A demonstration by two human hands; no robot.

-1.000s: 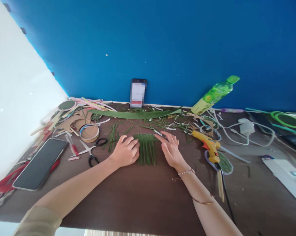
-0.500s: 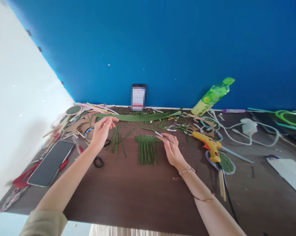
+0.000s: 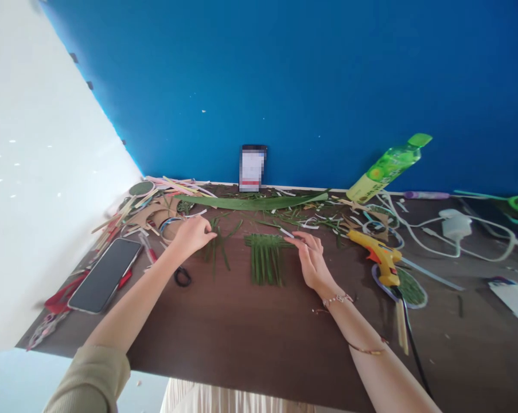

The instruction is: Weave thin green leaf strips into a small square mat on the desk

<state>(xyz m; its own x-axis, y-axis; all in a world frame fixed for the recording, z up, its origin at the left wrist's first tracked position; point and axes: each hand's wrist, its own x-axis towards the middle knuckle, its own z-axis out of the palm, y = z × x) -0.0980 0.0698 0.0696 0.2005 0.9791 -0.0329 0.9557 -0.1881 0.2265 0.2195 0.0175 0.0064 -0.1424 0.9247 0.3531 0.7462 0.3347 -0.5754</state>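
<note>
My left hand (image 3: 195, 235) is closed in a pinch at the loose green leaf strips (image 3: 218, 252). Its fingertips touch or hover over the strips, and whatever they pinch is hidden. Right of these lies a small woven mat of green leaf strips (image 3: 265, 258), its long ends hanging toward me. At the mat's upper right edge my right hand (image 3: 311, 261) grips a thin pale tool (image 3: 287, 233), its whitish tip pointing up and left. I cannot tell the tool's exact kind. Black-handled scissors (image 3: 182, 276) lie partly under my left forearm.
A long green leaf (image 3: 250, 203) crosses the scraps at the back. A phone (image 3: 252, 169) leans on the blue wall; another phone (image 3: 106, 275) lies at left. To the right are a yellow glue gun (image 3: 381, 257), a tilted green bottle (image 3: 383, 169) and a white charger (image 3: 454, 225).
My left hand has come down from near the long leaf to the loose strips, its fingers closing. My right hand stays by the mat with the tool. The view has shifted slightly left.
</note>
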